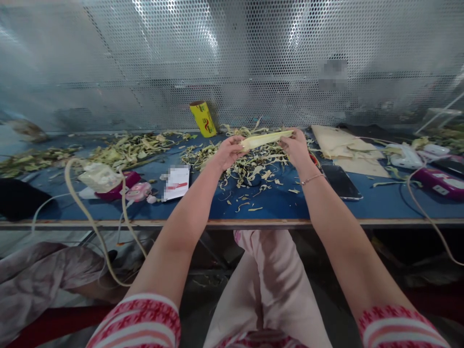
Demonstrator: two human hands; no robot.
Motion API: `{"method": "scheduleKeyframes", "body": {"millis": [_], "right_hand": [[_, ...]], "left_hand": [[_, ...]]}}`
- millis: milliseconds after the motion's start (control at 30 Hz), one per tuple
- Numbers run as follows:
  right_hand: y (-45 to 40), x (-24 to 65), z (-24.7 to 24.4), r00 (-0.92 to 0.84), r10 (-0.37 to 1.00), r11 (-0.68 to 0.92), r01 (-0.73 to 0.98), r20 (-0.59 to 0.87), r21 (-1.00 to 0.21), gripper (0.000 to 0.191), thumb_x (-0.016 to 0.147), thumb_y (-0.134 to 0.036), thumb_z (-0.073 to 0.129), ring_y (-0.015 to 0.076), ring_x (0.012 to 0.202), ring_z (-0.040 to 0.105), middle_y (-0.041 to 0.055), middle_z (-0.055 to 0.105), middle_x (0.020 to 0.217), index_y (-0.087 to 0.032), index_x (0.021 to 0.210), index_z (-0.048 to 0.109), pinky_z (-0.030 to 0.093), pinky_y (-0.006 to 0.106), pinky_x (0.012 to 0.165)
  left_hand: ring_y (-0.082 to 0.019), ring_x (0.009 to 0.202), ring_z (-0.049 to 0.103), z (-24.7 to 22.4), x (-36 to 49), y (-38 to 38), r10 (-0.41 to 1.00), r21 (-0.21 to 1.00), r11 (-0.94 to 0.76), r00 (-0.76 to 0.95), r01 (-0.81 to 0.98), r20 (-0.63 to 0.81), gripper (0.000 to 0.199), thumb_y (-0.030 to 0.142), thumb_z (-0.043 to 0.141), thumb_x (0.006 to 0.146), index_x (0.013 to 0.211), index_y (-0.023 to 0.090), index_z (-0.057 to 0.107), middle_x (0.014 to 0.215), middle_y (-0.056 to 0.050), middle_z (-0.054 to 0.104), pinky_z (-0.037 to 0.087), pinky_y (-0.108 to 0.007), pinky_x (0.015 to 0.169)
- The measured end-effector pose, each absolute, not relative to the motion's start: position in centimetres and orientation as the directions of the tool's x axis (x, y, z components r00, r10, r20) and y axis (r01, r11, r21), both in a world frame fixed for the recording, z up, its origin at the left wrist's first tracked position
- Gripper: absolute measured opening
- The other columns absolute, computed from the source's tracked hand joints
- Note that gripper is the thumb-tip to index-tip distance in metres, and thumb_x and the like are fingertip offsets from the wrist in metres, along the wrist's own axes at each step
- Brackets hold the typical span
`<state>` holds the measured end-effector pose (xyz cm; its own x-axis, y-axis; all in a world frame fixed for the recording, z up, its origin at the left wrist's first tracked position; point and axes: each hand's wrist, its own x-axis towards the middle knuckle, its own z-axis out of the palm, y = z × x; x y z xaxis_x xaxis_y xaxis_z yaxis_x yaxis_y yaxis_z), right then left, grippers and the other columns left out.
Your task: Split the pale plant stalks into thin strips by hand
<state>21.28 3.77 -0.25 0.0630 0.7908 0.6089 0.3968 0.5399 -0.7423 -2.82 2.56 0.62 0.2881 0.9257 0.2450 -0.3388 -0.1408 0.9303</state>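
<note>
I find left hand (228, 152) and right hand (296, 149) pinching a strip (266, 139) above the blue table (228, 209). Mesh (235, 63) bounds room beyond them; nearer, the edge (261, 223).

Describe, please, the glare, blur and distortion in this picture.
Head view: bright glare streaks the perforated panel; pixelation hides part of the lit phone; forearms look stretched toward the lower corners; the far left looks soft, the pale strip between the hands clearer.
</note>
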Motion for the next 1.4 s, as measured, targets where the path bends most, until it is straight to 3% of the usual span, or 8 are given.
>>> {"method": "scheduleKeyframes", "body": {"millis": [100, 167, 333, 467, 633, 800, 1167, 1400], "right_hand": [[3.7, 20.8, 0.1, 0.249, 0.875, 0.454, -0.129, 0.414, -0.882, 0.028, 0.075, -0.023, 0.061, 0.0108, 0.068, 0.059, -0.0028, 0.057, 0.080, -0.025, 0.099, 0.046, 0.055, 0.029, 0.068], [3.1, 20.2, 0.5, 0.273, 0.888, 0.437, -0.250, 0.370, -0.864, 0.024, 0.073, -0.019, 0.064, 0.0085, 0.061, 0.057, -0.0053, 0.056, 0.072, -0.024, 0.091, 0.048, 0.054, 0.025, 0.064], [1.8, 18.8, 1.2, 0.271, 0.874, 0.468, -0.239, 0.404, -0.851, 0.019, 0.072, -0.015, 0.066, 0.0080, 0.056, 0.055, -0.0069, 0.056, 0.063, -0.022, 0.083, 0.052, 0.051, 0.022, 0.056], [1.0, 17.7, 1.3, 0.247, 0.864, 0.490, -0.216, 0.438, -0.845, 0.015, 0.073, -0.015, 0.064, 0.0075, 0.053, 0.054, -0.0074, 0.056, 0.063, -0.021, 0.078, 0.051, 0.048, 0.020, 0.050], [-0.4, 16.1, 1.7, 0.217, 0.818, 0.570, -0.193, 0.532, -0.799, 0.019, 0.072, -0.017, 0.066, 0.0069, 0.055, 0.053, -0.0068, 0.053, 0.066, -0.021, 0.072, 0.048, 0.046, 0.019, 0.048], [-1.4, 15.3, 2.1, 0.163, 0.755, 0.655, -0.131, 0.635, -0.745, 0.019, 0.074, -0.017, 0.065, 0.0050, 0.050, 0.045, -0.0077, 0.049, 0.061, -0.022, 0.072, 0.047, 0.037, 0.019, 0.046], [-2.5, 14.5, 2.3, 0.080, 0.737, 0.675, -0.133, 0.671, -0.726, 0.026, 0.072, -0.033, 0.071, 0.0073, 0.056, 0.047, -0.0058, 0.050, 0.064, -0.023, 0.075, 0.048, 0.042, 0.023, 0.054], [-2.0, 14.8, 2.2, 0.050, 0.759, 0.646, -0.184, 0.650, -0.741, 0.030, 0.069, -0.042, 0.074, 0.0074, 0.057, 0.047, -0.0051, 0.050, 0.064, -0.022, 0.073, 0.052, 0.044, 0.023, 0.054]], "left_hand": [[-0.005, 0.063, 0.057, 0.6, -2.9, 2.5, 0.906, 0.954, -0.160, 0.345, -0.253, 0.243, 0.030, 0.009, 0.069, 0.056, 0.084, 0.014, 0.058, 0.075, 0.002, 0.059, 0.048, -0.017, 0.058], [-0.005, 0.058, 0.055, 0.7, -2.9, 2.2, 0.897, 0.967, -0.180, 0.374, -0.177, 0.236, 0.031, 0.010, 0.073, 0.054, 0.082, 0.013, 0.059, 0.069, 0.003, 0.058, 0.043, -0.016, 0.052], [-0.009, 0.061, 0.059, 1.2, -1.9, 1.2, 0.887, 0.961, -0.274, 0.397, 0.039, 0.236, 0.032, 0.022, 0.079, 0.058, 0.082, 0.013, 0.060, 0.071, 0.000, 0.061, 0.049, -0.023, 0.061], [-0.012, 0.066, 0.061, 1.3, -0.8, 0.7, 0.847, 0.886, -0.447, 0.376, 0.123, 0.375, 0.032, 0.034, 0.076, 0.065, 0.083, 0.014, 0.059, 0.075, -0.002, 0.062, 0.051, -0.028, 0.066], [-0.012, 0.076, 0.056, 1.6, 0.6, -0.2, 0.607, 0.560, -0.791, 0.210, 0.245, 0.766, 0.023, 0.032, 0.072, 0.070, 0.078, 0.017, 0.056, 0.084, -0.003, 0.059, 0.048, -0.025, 0.066], [-0.012, 0.079, 0.055, 2.1, 1.6, -1.3, 0.388, 0.305, -0.882, 0.188, 0.359, 0.902, 0.003, 0.021, 0.058, 0.081, 0.082, 0.018, 0.059, 0.085, -0.004, 0.057, 0.048, -0.025, 0.067], [-0.014, 0.080, 0.057, 2.2, 1.7, -1.8, 0.404, 0.341, -0.873, 0.126, 0.350, 0.906, 0.008, 0.025, 0.056, 0.081, 0.079, 0.017, 0.058, 0.084, -0.006, 0.060, 0.049, -0.027, 0.071], [-0.011, 0.067, 0.054, 2.2, 1.4, -1.0, 0.635, 0.622, -0.764, 0.028, 0.172, 0.772, 0.019, 0.034, 0.057, 0.084, 0.074, 0.018, 0.055, 0.072, -0.001, 0.057, 0.045, -0.024, 0.064]]}}
